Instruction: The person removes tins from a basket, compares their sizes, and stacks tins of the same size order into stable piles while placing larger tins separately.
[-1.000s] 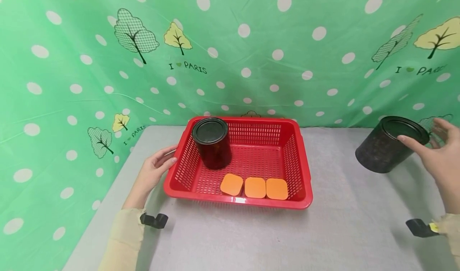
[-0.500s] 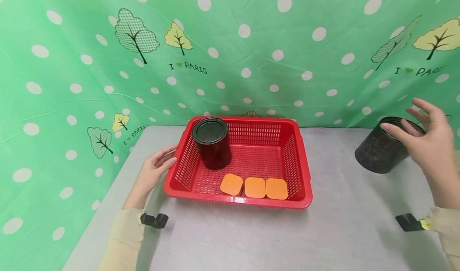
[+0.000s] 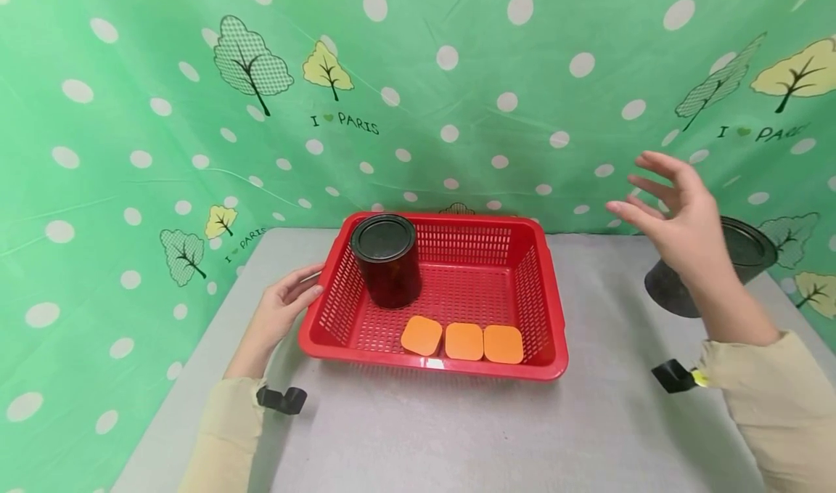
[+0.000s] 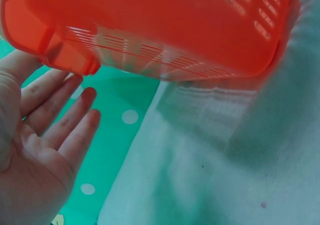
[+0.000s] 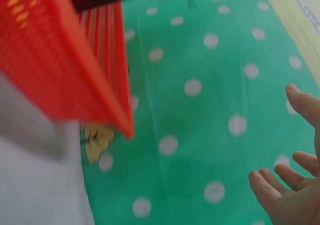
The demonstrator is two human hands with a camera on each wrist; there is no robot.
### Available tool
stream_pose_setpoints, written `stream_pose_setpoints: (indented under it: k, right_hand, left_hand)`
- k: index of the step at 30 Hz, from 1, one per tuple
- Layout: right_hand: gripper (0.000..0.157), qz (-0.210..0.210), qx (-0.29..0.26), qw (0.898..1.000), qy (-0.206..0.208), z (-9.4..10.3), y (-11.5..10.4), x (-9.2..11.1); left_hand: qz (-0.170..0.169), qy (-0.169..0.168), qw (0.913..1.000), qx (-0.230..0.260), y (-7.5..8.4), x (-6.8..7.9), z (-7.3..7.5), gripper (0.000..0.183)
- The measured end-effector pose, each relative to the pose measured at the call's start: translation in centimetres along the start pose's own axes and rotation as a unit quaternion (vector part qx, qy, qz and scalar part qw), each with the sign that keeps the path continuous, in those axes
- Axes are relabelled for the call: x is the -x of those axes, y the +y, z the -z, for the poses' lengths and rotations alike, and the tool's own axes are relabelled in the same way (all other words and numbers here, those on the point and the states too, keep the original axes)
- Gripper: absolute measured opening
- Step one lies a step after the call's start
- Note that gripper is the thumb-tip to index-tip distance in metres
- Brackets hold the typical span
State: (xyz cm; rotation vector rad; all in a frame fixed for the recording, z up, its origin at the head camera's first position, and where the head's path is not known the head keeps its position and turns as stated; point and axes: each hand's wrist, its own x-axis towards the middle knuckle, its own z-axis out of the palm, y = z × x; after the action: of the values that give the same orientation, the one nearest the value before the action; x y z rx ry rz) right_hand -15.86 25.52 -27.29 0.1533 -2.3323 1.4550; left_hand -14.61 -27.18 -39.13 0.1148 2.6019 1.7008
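My left hand (image 3: pixel 277 315) is at the left side of a red perforated plastic basket (image 3: pixel 555 308). In the left wrist view its fingers (image 4: pixel 75 127) stretch out loosely beneath the basket's rim (image 4: pixel 70 62). A black lidded can (image 3: pixel 390 271) stands in the basket's back left corner. Three pieces with square orange tops (image 3: pixel 464 341) line the front wall inside. My right hand (image 3: pixel 682 221) is in the air right of the basket, fingers spread and nothing in them. Behind its wrist stands a second black lidded can (image 3: pixel 750 246), partly hidden by the forearm.
A grey-white cloth covers the table (image 3: pixel 418 435). Close behind the basket hangs a green curtain (image 3: pixel 496 130) with white dots and printed trees, which also runs along the left side. Black camera mounts (image 3: pixel 281 400) stick out from both wrists.
My right hand has left the rim of the right-hand can and moved left and up toward the basket. That can stays where it was. The left hand and the basket have kept their places.
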Motion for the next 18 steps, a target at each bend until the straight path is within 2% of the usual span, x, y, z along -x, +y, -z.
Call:
stream_pose_setpoints:
  k: [9,13,18]
  right_hand:
    - [0.070,0.029,-0.042,0.997,-0.058,-5.1,-3.1,-1.7]
    - [0.069,0.033,-0.082,0.993,-0.075,-7.3,-4.1,-2.4]
    - [0.068,0.036,-0.126,0.986,-0.099,-10.4,-5.0,-3.0]
  left_hand:
    - [-0.014,0.007,0.9999,0.005,-0.3,0.1,0.3,0.053]
    - [-0.027,0.003,0.9996,0.010,-0.3,0.0,0.3,0.052]
    - [-0.023,-0.001,0.9997,0.013,-0.3,-0.1,0.1,0.052]
